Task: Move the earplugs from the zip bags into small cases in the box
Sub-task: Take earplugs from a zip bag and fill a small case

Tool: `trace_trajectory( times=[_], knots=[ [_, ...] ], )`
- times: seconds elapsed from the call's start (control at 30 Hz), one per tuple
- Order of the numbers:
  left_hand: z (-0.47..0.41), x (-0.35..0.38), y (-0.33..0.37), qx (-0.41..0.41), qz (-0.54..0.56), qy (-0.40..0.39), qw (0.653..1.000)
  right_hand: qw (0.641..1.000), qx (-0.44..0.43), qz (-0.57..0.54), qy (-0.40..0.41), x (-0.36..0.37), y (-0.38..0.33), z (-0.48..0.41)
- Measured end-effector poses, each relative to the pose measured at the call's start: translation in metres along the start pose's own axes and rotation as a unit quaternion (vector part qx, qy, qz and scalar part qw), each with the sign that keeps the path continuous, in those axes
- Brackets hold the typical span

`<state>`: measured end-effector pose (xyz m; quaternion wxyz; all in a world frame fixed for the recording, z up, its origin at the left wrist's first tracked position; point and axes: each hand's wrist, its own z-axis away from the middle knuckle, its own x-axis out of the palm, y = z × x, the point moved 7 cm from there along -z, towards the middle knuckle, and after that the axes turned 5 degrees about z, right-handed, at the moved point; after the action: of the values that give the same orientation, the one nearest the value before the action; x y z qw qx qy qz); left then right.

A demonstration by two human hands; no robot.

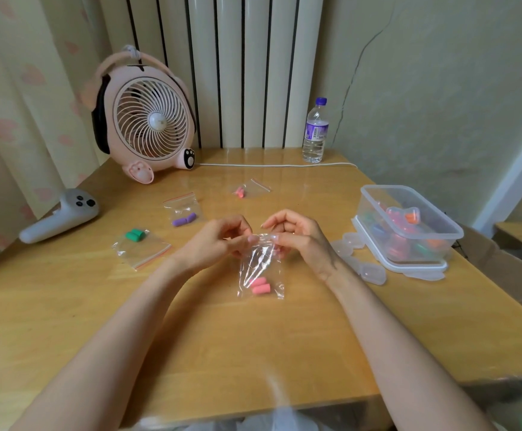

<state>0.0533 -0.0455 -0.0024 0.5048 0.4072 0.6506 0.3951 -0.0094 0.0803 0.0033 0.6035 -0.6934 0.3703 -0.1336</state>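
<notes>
1. Here, the left hand (219, 241) and the right hand (300, 241) each pinch the mouth edge of one clear zip bag (261, 262) between thumb and forefinger, the other fingers loosely curled. The bag hangs over the middle of the table (284, 353), directly in front of the person.
2. Two pink earplugs (260, 286) lie side by side at the bag's bottom, at 6 o'clock from the hands.
3. Handling (judged): the film looks thin, limp and slippery, so it is best gripped at the stiffer zip strip, one lip per hand. The plugs appear to be soft, very light foam, easily squashed and apt to roll. A gentle pinch across the middle should suit them.
4. Orientation: the bag's long axis runs 12 to 6 o'clock, mouth at 12, away from the person. Whether the seal is parted cannot be told. The plugs' long axes are parallel, roughly 8 to 2 o'clock.
5. The box (374, 219) stands at 3 o'clock from the hands and holds coloured filled cases. Empty small cases (351, 244) lie between it and the right hand.
6. More filled bags lie at 9 o'clock (green bag (141, 248)), 10 o'clock (purple bag (183, 209)) and 12 o'clock (far pink bag (250, 189)).
</notes>
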Motion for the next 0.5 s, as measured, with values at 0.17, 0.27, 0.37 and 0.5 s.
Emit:
trace_trajectory(
  times=[0.17, 0.27, 0.37, 0.5],
  knots=[
    [-0.001, -0.016, -0.013, -0.043, 0.04, 0.093, 0.994, 0.999, 0.015, 0.026, 0.023, -0.002, 0.002, 0.0],
    [0.0, -0.019, -0.022, -0.086, 0.108, 0.123, 0.983, 0.998, 0.004, 0.049, 0.025, -0.002, 0.004, 0.0],
    [0.003, -0.025, -0.03, -0.133, 0.136, 0.163, 0.968, 1.0, -0.007, 0.031, -0.002, 0.004, 0.004, 0.001],
    [0.006, -0.025, -0.036, -0.181, 0.118, 0.171, 0.961, 0.999, -0.018, 0.038, 0.015, 0.005, 0.0, -0.001]
  ],
)
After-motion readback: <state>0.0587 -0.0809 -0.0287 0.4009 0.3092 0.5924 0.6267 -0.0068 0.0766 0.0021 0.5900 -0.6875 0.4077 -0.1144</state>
